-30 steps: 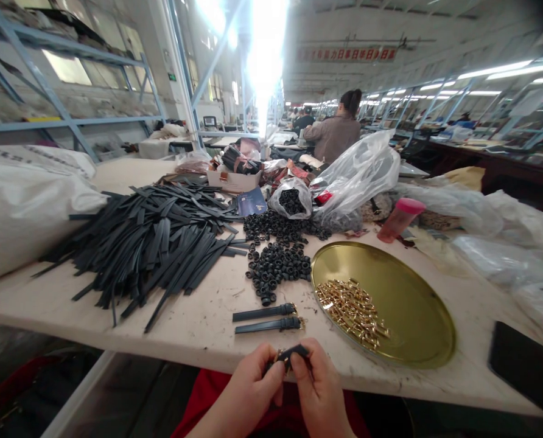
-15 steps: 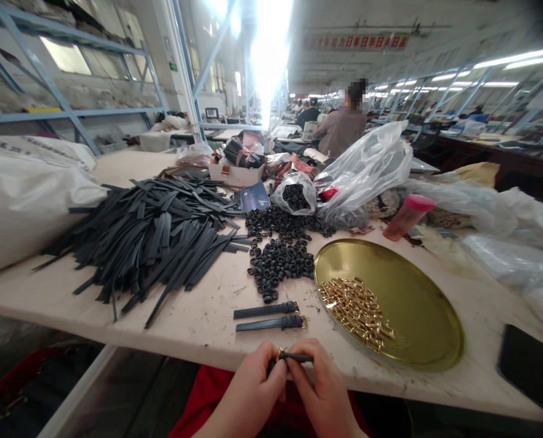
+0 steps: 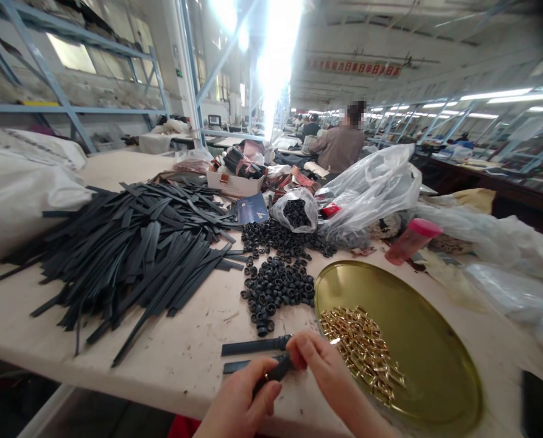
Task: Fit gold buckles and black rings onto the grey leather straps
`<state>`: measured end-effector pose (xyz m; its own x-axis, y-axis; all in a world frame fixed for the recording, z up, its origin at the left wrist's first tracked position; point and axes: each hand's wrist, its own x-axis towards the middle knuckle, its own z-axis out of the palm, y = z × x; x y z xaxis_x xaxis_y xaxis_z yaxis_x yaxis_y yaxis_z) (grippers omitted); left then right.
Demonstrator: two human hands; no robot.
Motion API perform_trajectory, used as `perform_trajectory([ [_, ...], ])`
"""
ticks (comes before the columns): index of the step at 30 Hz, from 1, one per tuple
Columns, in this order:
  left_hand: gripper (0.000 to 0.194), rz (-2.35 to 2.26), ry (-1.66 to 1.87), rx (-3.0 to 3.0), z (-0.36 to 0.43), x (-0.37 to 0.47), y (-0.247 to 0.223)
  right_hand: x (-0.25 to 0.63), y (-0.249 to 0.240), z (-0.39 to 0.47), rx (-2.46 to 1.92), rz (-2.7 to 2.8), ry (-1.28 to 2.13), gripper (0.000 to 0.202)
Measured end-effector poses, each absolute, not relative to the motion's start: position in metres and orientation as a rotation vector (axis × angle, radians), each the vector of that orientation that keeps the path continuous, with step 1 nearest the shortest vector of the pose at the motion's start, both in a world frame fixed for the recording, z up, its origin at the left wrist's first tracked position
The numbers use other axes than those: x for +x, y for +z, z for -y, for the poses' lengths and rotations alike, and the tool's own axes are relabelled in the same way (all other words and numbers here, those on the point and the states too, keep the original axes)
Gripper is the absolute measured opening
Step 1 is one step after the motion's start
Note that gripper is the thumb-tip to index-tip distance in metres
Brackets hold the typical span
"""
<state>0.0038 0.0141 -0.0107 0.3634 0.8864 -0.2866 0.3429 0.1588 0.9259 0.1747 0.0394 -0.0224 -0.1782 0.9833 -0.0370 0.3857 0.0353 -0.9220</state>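
- Landmark: gold tray (image 3: 429,347) on the table (image 3: 193,359); small gold metal pieces (image 3: 363,347) lie inside.
- Left hand (image 3: 239,398): grips a black strap (image 3: 279,369), left of the tray.
- Right hand (image 3: 319,359): fingers drawn together at the strap's end, beside the tray; cannot tell whether they grip.
- Two finished straps (image 3: 253,345): left of the tray, partly behind the hands.
- Red-lettered banner (image 3: 358,67): far beyond the tray; legible characters include "日事日毕".
- Blue card (image 3: 252,208): beyond the tray, to its left; print too small to read.
- White sack (image 3: 20,194): far left of the tray; dark lettering illegible.
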Motion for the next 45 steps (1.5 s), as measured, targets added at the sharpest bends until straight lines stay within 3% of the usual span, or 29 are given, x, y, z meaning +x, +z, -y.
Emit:
perform_trajectory([
  [2,0.02,-1.27,0.55,1.464,-0.02,0.006,-0.008,0.182,-0.026,-0.071,-1.683,1.722,0.702,0.025],
  [4,0.022,-1.301,0.554,1.451,-0.024,0.008,-0.006,0.183,-0.036,-0.097,-1.787,1.73,0.556,0.008],
  [9,0.021,-1.304,0.537,1.424,-0.027,0.005,-0.011,0.179,-0.057,-0.119,-1.816,1.699,0.553,0.008],
  [15,0.02,-1.373,0.655,1.367,-0.036,0.008,-0.018,0.185,-0.042,-0.092,-1.705,1.618,0.839,0.009],
  [21,0.021,-1.329,0.734,1.337,-0.035,0.025,-0.014,0.175,-0.017,-0.04,-1.221,1.233,1.477,0.021],
  [30,0.021,-1.34,0.664,1.429,-0.004,0.021,-0.006,0.163,-0.019,-0.006,-1.118,1.107,1.388,0.025],
  [36,0.022,-1.342,0.62,1.795,0.01,0.016,0.008,0.163,-0.022,0.014,-1.024,0.857,1.659,0.021],
  [41,0.023,-1.264,0.507,1.681,0.013,0.017,0.009,0.164,-0.023,0.023,-0.91,0.627,1.784,0.023],
  [45,0.017,-1.232,0.64,1.58,0.022,0.017,0.011,0.159,-0.022,0.026,-0.909,0.617,1.808,0.019],
])
